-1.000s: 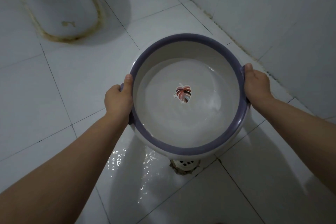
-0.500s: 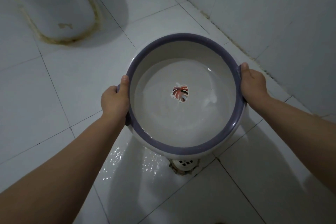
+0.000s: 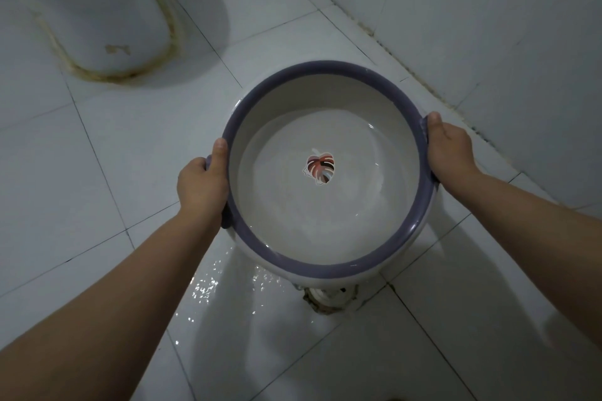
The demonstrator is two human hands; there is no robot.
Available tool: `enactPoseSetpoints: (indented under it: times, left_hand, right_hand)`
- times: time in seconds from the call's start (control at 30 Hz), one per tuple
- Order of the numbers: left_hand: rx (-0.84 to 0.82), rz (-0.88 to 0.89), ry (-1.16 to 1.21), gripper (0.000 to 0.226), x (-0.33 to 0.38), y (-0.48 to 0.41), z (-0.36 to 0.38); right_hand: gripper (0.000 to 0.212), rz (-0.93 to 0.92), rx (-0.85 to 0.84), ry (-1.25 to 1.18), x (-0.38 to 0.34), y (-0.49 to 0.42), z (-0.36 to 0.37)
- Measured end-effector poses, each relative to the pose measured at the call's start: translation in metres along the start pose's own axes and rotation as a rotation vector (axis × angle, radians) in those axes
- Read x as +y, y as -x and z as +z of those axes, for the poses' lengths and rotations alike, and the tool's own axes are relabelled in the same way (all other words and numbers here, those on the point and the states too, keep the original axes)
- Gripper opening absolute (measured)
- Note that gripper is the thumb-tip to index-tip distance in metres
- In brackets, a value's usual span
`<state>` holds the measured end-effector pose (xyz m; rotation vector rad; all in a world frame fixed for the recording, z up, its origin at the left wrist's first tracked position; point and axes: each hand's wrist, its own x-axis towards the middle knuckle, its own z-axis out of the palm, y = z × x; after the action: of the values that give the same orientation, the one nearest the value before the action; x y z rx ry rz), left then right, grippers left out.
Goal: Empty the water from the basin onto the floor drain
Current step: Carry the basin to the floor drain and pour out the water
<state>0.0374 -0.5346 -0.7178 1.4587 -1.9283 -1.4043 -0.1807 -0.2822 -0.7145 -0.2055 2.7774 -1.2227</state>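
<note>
Basin [image 3: 325, 263], round, white inside and out, with a purple-grey rim and a small lug handle of the same colour on each side. Held in the air over the white tiled floor [image 3: 97, 172], close to the foot of the tiled wall [image 3: 488, 26]. Tipped a little toward the person: a broad band of bare inner wall on the far side, clear water [image 3: 325, 221] reaching almost to the rim on the near side.

At the middle of the bottom, under the water, a leaf picture [image 3: 321, 169] in red, brown and white. Any lettering on it too small to tell.

Hands well apart, one on each side of the basin. Left hand [image 3: 202, 182] clamped on the left handle, thumb laid along the top of the rim, fingers curled under and out of sight. Right hand [image 3: 451, 150] clamped on the right handle in the same way, thumb on the rim.

Floor drain [image 3: 329, 298] just below the near edge of the basin and partly hidden by it, set where the tile joints meet, ringed with grime. Wet sheen [image 3: 228, 286] on the tiles to its left. Impossible to tell whether water is falling on the drain.

Toilet base [image 3: 97, 10] at the upper left, with a yellow-brown stained seal line, well apart from the basin.
</note>
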Motion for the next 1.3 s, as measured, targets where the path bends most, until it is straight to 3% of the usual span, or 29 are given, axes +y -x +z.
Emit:
enactPoseSetpoints:
  times: [0.7,0.83,1.13,1.3]
  left_hand:
    - [0.016,0.018,-0.018,0.066,0.000,-0.002,-0.005]
    - [0.012,0.033,-0.003,0.059,0.000,-0.002,-0.005]
    - [0.009,0.005,-0.027,0.070,-0.002,-0.003,-0.006]
    - [0.005,0.017,-0.032,0.061,-0.003,-0.002,-0.007]
  right_hand:
    - [0.047,-0.035,0.006,0.010,-0.007,0.001,0.000]
    - [0.047,-0.029,-0.002,0.000,-0.008,0.001,0.000]
    - [0.049,-0.024,0.002,-0.011,-0.010,0.003,-0.002]
    - [0.046,-0.033,0.000,-0.008,-0.009,0.003,-0.003]
